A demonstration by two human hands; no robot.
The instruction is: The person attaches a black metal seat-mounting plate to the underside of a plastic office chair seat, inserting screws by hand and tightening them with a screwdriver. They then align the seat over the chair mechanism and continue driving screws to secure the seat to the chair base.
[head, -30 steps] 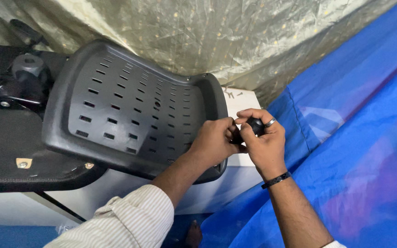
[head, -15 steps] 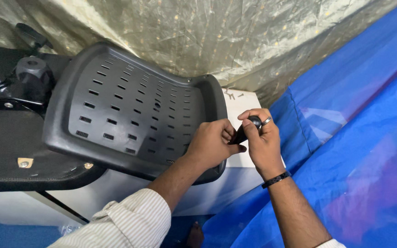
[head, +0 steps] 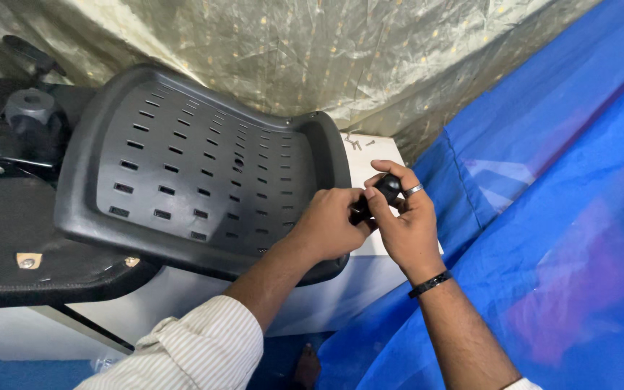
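Note:
Both my hands meet over the right edge of a black slotted plastic chair shell [head: 182, 173]. My right hand [head: 406, 224], with a ring and a dark wristband, pinches a small round black knob [head: 388, 188] between thumb and fingers. My left hand [head: 330, 227], in a striped sleeve, closes on the knob's short dark stem from the left. Most of the stem is hidden by my fingers. The shell lies tilted on a white table [head: 380, 155], its hollow side facing up.
A black chair seat and mechanism with a grey cylinder [head: 30, 108] lie at the left. Several small screws [head: 355, 142] rest on the white table's far corner. Blue tarpaulin [head: 557, 217] covers the right side, and a gold patterned sheet [head: 290, 50] hangs behind.
My hands have stayed at the shell's right edge, shifting slightly; the fingers have turned around the knob, which now shows more clearly above my right thumb.

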